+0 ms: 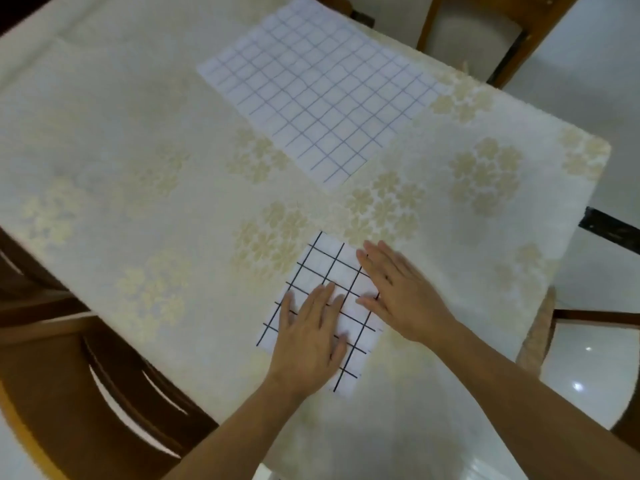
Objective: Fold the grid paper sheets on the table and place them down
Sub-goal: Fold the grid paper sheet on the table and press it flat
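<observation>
Head view: folded sheet (pixel 323 271) lies at the near edge of the table (pixel 138 168), dark grid up. Left hand (pixel 311 336) flat on it, fingers straight, pressing. Right hand (pixel 398 292) also flat, fingers straight, over the sheet's right edge. Second sheet (pixel 318 88) lies unfolded, well apart, farther up the table.

Likely step: setting the crease. Best done by holding the sheet with one palm while the other sweeps along the fold, corners kept aligned.

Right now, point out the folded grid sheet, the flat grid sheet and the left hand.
folded grid sheet (pixel 322 261), head view, bare upper part.
flat grid sheet (pixel 322 88), head view, its middle.
left hand (pixel 308 336), head view, back of hand.
</observation>
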`<act>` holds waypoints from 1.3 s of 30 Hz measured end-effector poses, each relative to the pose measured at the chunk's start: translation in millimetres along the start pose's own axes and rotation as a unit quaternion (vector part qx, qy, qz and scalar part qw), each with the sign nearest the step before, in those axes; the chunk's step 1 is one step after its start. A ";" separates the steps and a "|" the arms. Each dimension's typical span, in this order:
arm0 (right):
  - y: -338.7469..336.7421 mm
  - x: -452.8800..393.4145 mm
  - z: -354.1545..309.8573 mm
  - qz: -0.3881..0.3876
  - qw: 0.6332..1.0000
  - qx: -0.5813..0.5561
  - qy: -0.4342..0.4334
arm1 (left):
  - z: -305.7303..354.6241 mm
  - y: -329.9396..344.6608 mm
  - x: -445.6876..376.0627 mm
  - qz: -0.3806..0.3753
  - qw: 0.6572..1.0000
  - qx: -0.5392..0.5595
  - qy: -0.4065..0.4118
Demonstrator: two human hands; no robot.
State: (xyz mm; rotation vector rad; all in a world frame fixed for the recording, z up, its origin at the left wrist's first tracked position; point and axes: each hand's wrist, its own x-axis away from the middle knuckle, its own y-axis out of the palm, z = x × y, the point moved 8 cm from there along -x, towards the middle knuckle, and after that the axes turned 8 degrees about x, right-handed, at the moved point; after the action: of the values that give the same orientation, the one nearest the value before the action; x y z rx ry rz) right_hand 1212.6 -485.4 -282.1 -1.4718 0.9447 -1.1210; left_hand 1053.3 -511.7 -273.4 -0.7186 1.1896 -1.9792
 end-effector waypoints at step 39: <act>-20.6 -23.0 26.5 0.075 0.986 -0.022 0.147 | -21.0 -37.9 -158.8 -0.081 0.948 -0.075 0.297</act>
State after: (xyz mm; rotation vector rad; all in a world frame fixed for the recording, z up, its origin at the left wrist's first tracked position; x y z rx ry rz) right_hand 1232.4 -453.1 -267.1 -1.2664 1.2703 -1.2325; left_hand 1121.2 -362.0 -264.0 -0.2935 1.6886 -2.3514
